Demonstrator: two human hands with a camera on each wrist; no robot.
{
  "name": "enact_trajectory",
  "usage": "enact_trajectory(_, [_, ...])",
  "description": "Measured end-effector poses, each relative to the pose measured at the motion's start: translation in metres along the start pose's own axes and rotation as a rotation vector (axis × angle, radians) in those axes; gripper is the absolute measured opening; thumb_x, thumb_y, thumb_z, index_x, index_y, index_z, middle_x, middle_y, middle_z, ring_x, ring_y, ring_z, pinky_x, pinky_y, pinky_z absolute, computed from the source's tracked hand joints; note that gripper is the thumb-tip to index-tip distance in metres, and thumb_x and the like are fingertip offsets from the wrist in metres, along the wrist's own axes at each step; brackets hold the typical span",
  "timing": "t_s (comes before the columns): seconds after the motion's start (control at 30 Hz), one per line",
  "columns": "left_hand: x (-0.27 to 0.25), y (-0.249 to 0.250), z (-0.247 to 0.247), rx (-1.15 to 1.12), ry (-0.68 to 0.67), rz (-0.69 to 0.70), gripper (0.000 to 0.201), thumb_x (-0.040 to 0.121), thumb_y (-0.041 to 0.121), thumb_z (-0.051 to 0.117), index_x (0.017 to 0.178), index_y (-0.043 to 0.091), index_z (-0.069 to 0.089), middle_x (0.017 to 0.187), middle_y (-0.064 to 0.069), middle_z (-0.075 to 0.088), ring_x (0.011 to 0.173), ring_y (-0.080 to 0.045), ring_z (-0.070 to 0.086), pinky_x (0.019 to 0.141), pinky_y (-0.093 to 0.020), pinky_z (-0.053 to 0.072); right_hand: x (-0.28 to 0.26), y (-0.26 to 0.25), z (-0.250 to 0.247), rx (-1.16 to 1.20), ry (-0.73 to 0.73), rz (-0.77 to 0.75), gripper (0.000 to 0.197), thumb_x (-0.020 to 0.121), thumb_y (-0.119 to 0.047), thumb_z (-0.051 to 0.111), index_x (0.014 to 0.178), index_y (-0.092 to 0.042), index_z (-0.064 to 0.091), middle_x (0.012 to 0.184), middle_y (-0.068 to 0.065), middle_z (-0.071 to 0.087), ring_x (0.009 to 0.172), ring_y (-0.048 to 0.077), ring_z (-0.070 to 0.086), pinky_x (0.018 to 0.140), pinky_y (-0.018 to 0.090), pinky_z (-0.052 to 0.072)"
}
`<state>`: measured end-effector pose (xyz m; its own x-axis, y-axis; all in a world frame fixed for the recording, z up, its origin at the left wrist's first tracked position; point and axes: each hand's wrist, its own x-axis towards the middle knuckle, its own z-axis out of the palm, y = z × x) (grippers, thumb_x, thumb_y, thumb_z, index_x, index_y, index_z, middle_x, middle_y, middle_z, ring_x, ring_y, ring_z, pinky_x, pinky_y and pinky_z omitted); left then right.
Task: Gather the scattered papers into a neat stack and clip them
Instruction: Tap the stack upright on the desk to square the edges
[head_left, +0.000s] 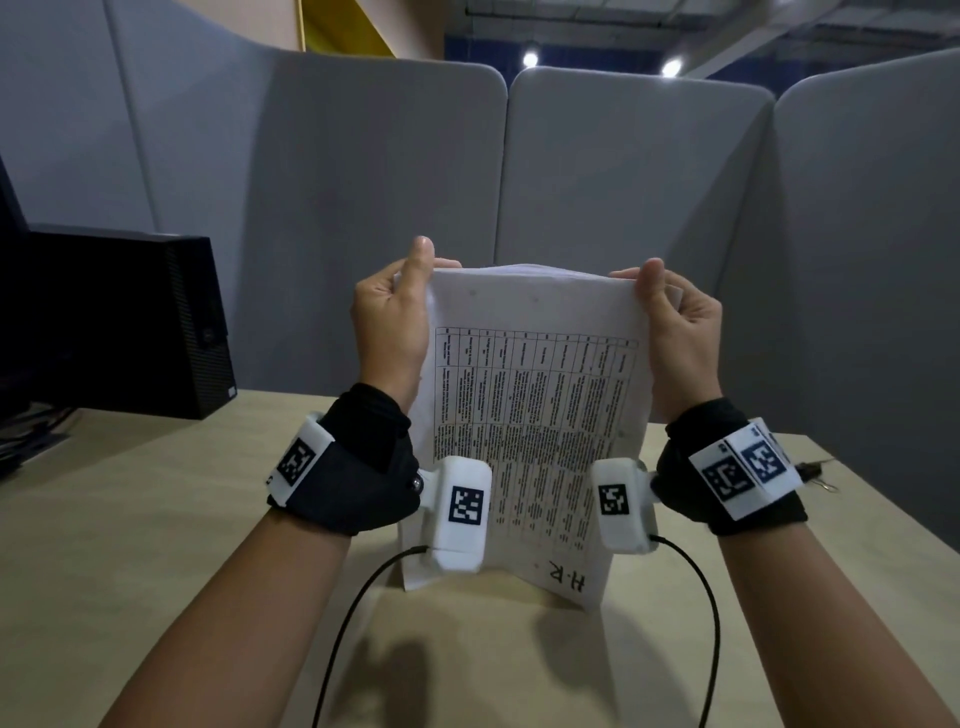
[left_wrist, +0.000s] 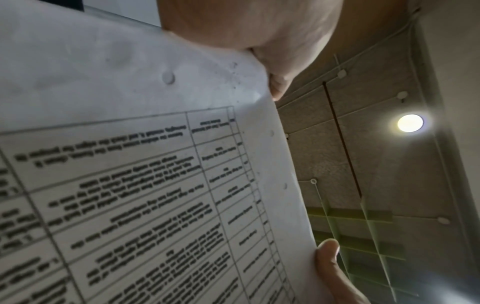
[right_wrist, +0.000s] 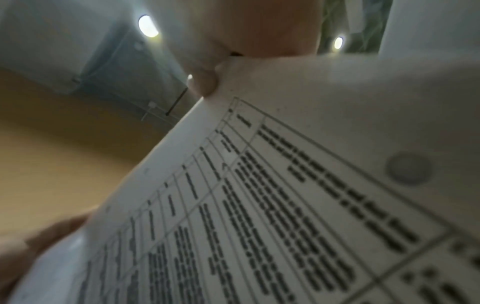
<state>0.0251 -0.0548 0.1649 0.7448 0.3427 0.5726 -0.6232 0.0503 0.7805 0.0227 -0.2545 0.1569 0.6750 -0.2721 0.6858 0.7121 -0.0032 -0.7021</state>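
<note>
A stack of white papers (head_left: 530, 415) with a printed table on the front sheet stands upright, its bottom edge on the wooden table (head_left: 156, 519). My left hand (head_left: 415, 270) pinches the top left corner, thumb in front. My right hand (head_left: 649, 280) pinches the top right corner the same way. The left wrist view shows the papers (left_wrist: 130, 164) close up with my left hand (left_wrist: 275, 82) at their corner. In the right wrist view the papers (right_wrist: 285, 205) fill the frame and my right hand (right_wrist: 205, 84) pinches their edge. A small dark binder clip (head_left: 814, 469) lies on the table beyond my right wrist.
A black computer case (head_left: 130, 322) stands at the table's back left. Grey partition panels (head_left: 363, 208) wall in the back and right sides. Thin black cables (head_left: 353, 613) hang from the wrist cameras over the near table.
</note>
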Motion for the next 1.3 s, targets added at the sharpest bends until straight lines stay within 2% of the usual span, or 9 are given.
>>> enact_trajectory(0.1, [-0.003, -0.001, -0.004, -0.066, -0.145, -0.005, 0.027, 0.097, 0.035, 0.043, 0.114, 0.025, 0.061, 0.101, -0.001, 0.069, 0.098, -0.015, 0.066, 0.089, -0.029, 0.052, -0.002, 0.002, -0.006, 0.038, -0.060, -0.003, 0.022, 0.078, -0.040, 0.055, 0.085, -0.025, 0.069, 0.069, -0.013, 0.064, 0.055, -0.003, 0.058, 0.048, 0.013, 0.046])
enact_trajectory(0.2, [-0.005, -0.017, -0.020, -0.094, -0.301, -0.087, 0.077, 0.077, 0.044, 0.061, 0.144, 0.029, 0.028, 0.122, 0.000, 0.056, 0.104, -0.008, 0.060, 0.080, -0.017, 0.055, -0.013, 0.024, -0.021, 0.015, -0.170, 0.127, 0.051, 0.064, -0.040, 0.079, 0.106, -0.022, 0.056, 0.093, -0.002, 0.065, 0.074, 0.004, 0.067, 0.064, 0.023, 0.057])
enact_trajectory(0.27, [-0.013, -0.033, -0.032, -0.080, -0.353, -0.174, 0.087, 0.055, 0.046, 0.074, 0.133, 0.020, 0.044, 0.118, 0.000, 0.062, 0.101, -0.010, 0.064, 0.078, -0.020, 0.057, -0.028, 0.045, -0.027, -0.013, -0.215, 0.260, 0.077, 0.040, -0.049, 0.087, 0.104, -0.017, 0.060, 0.093, 0.001, 0.071, 0.084, 0.015, 0.069, 0.074, 0.031, 0.058])
enact_trajectory(0.4, [-0.041, -0.062, -0.030, 0.020, -0.246, -0.264, 0.022, 0.069, 0.021, 0.075, 0.090, 0.022, 0.066, 0.076, 0.015, 0.072, 0.076, 0.007, 0.067, 0.075, -0.015, 0.052, -0.050, 0.069, -0.024, -0.012, -0.187, 0.331, 0.080, 0.029, -0.061, 0.084, 0.092, -0.016, 0.066, 0.084, -0.003, 0.074, 0.082, 0.014, 0.070, 0.074, 0.030, 0.058])
enact_trajectory(0.53, [-0.034, -0.055, -0.023, -0.047, -0.175, -0.205, 0.017, 0.076, 0.010, 0.073, 0.089, 0.020, 0.068, 0.073, 0.019, 0.073, 0.078, 0.004, 0.069, 0.071, -0.010, 0.052, -0.037, 0.056, -0.022, 0.004, -0.174, 0.250, 0.068, 0.043, -0.049, 0.083, 0.097, -0.012, 0.065, 0.087, -0.004, 0.074, 0.085, 0.013, 0.069, 0.075, 0.031, 0.058])
enact_trajectory(0.7, [-0.037, -0.066, -0.035, -0.017, -0.281, -0.341, 0.064, 0.062, 0.017, 0.080, 0.121, 0.009, 0.057, 0.107, 0.000, 0.070, 0.099, -0.011, 0.067, 0.096, -0.032, 0.049, -0.042, 0.061, -0.038, -0.053, -0.285, 0.397, 0.086, 0.041, -0.043, 0.088, 0.113, -0.007, 0.058, 0.104, 0.007, 0.070, 0.095, 0.021, 0.068, 0.080, 0.036, 0.057])
enact_trajectory(0.77, [-0.042, -0.073, -0.037, 0.019, -0.302, -0.395, 0.068, 0.057, 0.024, 0.081, 0.119, 0.007, 0.057, 0.109, -0.005, 0.068, 0.103, -0.017, 0.064, 0.101, -0.039, 0.045, -0.054, 0.069, -0.038, -0.099, -0.332, 0.442, 0.065, 0.051, -0.032, 0.086, 0.107, -0.011, 0.062, 0.101, 0.006, 0.071, 0.094, 0.020, 0.069, 0.080, 0.035, 0.055])
enact_trajectory(1.07, [-0.040, -0.079, -0.037, 0.019, -0.331, -0.356, 0.025, 0.069, 0.004, 0.076, 0.086, 0.019, 0.066, 0.076, 0.011, 0.074, 0.078, -0.002, 0.070, 0.078, -0.020, 0.051, -0.042, 0.047, -0.038, -0.092, -0.283, 0.382, 0.066, 0.042, -0.040, 0.086, 0.099, -0.015, 0.065, 0.093, 0.000, 0.074, 0.088, 0.016, 0.070, 0.078, 0.032, 0.057])
enact_trajectory(1.3, [-0.047, -0.080, -0.039, -0.012, -0.312, -0.309, 0.027, 0.069, 0.000, 0.076, 0.089, 0.018, 0.068, 0.075, 0.015, 0.074, 0.076, 0.001, 0.069, 0.066, -0.010, 0.053, 0.029, -0.046, -0.023, -0.513, -0.331, 0.008, 0.029, 0.071, -0.008, 0.077, 0.097, -0.014, 0.066, 0.069, -0.013, 0.069, 0.060, -0.009, 0.060, 0.060, 0.008, 0.047])
